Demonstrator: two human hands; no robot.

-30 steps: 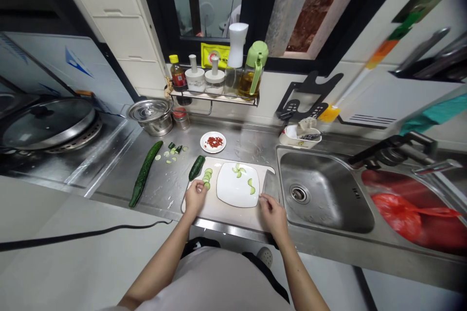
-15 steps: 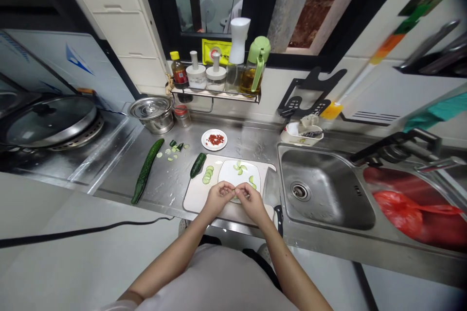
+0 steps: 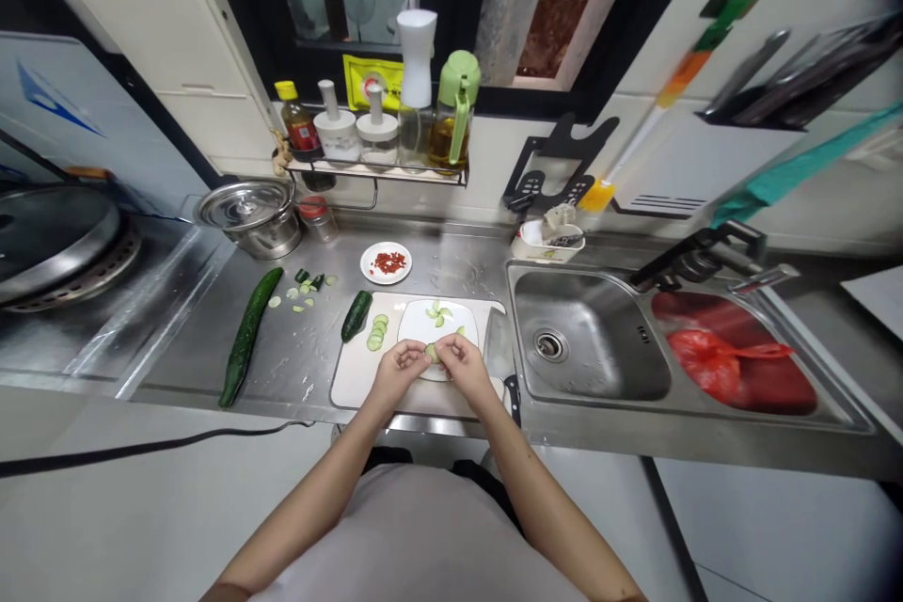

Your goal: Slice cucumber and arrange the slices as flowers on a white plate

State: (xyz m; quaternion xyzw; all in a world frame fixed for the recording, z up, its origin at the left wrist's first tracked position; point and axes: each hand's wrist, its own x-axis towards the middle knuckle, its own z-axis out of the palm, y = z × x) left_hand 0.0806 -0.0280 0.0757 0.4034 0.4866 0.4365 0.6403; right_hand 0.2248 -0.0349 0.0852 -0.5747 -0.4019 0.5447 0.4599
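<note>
A pale green cucumber slice (image 3: pixel 432 353) is pinched between my left hand (image 3: pixel 401 371) and my right hand (image 3: pixel 462 363), both with fingers closed on it. The hands hover over the near side of a white plate (image 3: pixel 409 324). On the plate, several cucumber pieces (image 3: pixel 438 313) form a small pinwheel; another piece is partly hidden behind my right hand. The plate stands on a pale cutting board (image 3: pixel 353 376). Left of it on the board lie a row of cucumber slices (image 3: pixel 377 332) and a dark green cut cucumber (image 3: pixel 356 316).
A knife (image 3: pixel 512 398) lies along the board's right edge, beside the sink (image 3: pixel 599 339). Behind the board is a small plate of red bits (image 3: pixel 386 263). A whole cucumber (image 3: pixel 248 339), cucumber scraps (image 3: pixel 296 293) and a lidded pot (image 3: pixel 258 224) stand left. Bottles (image 3: pixel 451 122) line the shelf.
The view has swung to the right, so things appear shifted left. The cucumber slice between my fingers now shows more clearly. Both hands remain together over the plate.
</note>
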